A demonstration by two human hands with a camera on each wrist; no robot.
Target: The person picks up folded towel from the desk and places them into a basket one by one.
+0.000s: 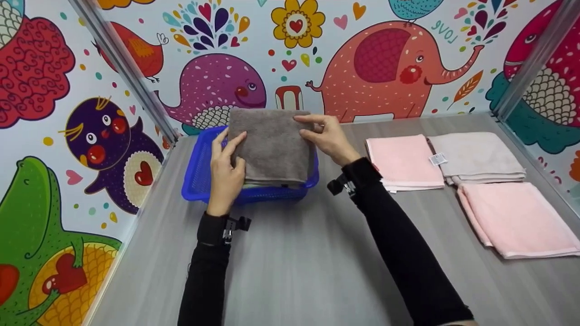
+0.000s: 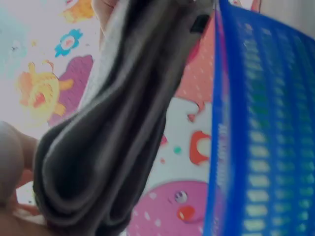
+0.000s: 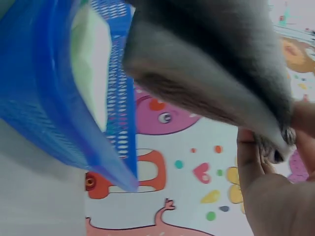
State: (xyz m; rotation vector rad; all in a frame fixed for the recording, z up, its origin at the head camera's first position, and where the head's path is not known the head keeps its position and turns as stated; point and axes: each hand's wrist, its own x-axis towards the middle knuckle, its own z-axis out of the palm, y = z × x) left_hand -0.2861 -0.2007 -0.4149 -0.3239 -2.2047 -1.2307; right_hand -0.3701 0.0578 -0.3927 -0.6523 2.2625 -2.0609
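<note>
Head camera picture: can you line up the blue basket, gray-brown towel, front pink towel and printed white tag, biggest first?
1. blue basket, by its whole outline, though partly covered
2. gray-brown towel and front pink towel: too alike to rank
3. printed white tag

1. Wall point(image 1: 380, 11): the word "LOVE" point(image 1: 445, 32), mirror-reversed, in pale teal letters above the elephant's point(image 1: 376, 90) trunk.
2. White tag point(image 1: 438, 159), where the far pink towel point(image 1: 403, 160) and the pale towel point(image 1: 480, 156) meet: print too small to read.
3. Dark tag point(image 2: 200, 23) on the grey towel point(image 2: 108, 123), left wrist view: any lettering too blurred to read.
</note>
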